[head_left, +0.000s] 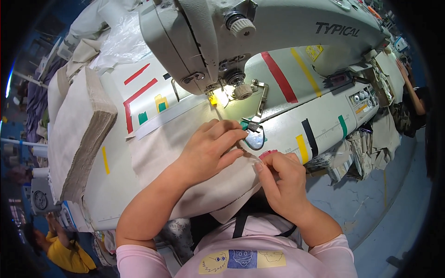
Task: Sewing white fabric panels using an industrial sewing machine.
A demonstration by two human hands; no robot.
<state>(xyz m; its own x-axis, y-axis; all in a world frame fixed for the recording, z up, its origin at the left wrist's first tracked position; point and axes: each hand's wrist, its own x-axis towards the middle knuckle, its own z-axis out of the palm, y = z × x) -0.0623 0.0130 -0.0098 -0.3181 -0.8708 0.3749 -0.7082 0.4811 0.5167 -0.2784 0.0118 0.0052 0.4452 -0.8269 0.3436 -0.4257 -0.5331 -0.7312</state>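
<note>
A beige cloth panel (160, 150) lies on the bed of a light grey sewing machine (278, 23), its far end under the lit needle area. My left hand (208, 146) rests on the cloth, fingers stretched out flat and pointing right, close to its right edge and just short of the presser foot. That edge is pinched between the thumb and fingers of my right hand (285, 183), nearer to me. Part of the cloth hangs over the table's front edge. The needle tip is too small to make out.
A thick stack of beige cloth pieces (74, 120) stands at the left. Coloured tape strips mark the white table. A metal guide arm (262, 102) sits right of the needle. At the right are a small bobbin tray (364, 98) and piled cloth (357, 153). Other people work at both sides.
</note>
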